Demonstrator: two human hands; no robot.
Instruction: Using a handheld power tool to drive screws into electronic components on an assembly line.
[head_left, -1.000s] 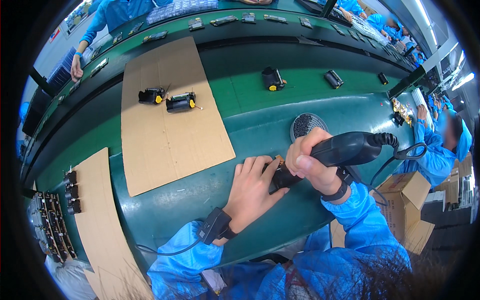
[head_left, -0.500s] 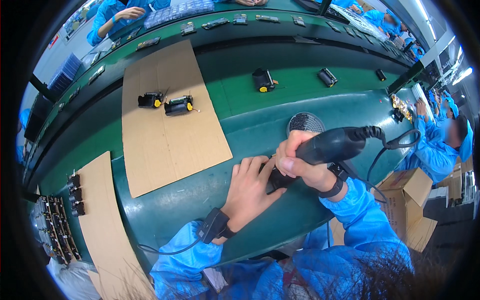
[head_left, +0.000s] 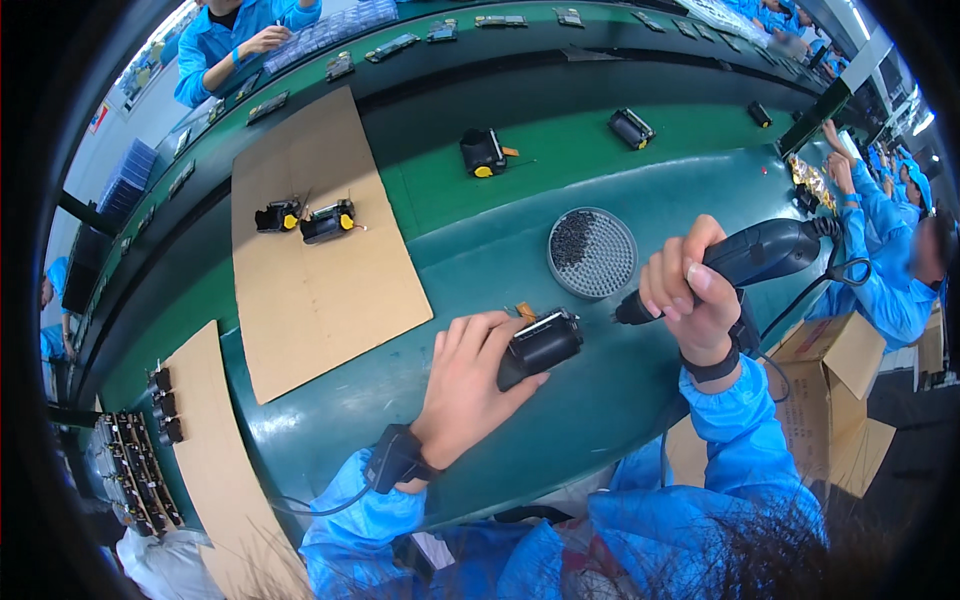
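On the green mat, my left hand (head_left: pixel 466 384) grips a black device housing (head_left: pixel 543 347) by its left side; an orange flex strip (head_left: pixel 526 312) sticks out at its far edge. Raised to the right, my right hand (head_left: pixel 692 283) is closed around a black corded electric screwdriver (head_left: pixel 758 254). Its dark tip points left and stands apart from the housing. Just beyond, a round grey tray (head_left: pixel 607 284) full of small holes carries dark screws (head_left: pixel 572 238) heaped on its left part.
Two black assemblies with yellow parts (head_left: pixel 328 222) lie on a cardboard sheet (head_left: pixel 320 330). Farther back on the green belt sit more black housings (head_left: pixel 632 128). At left, racked parts (head_left: pixel 135 470) stand beside another cardboard strip (head_left: pixel 215 440). An open carton (head_left: pixel 815 390) is at right; co-workers sit around.
My right hand has lifted the screwdriver off the housing and moved it right, uncovering the housing and the screw tray. My left hand still holds the housing.
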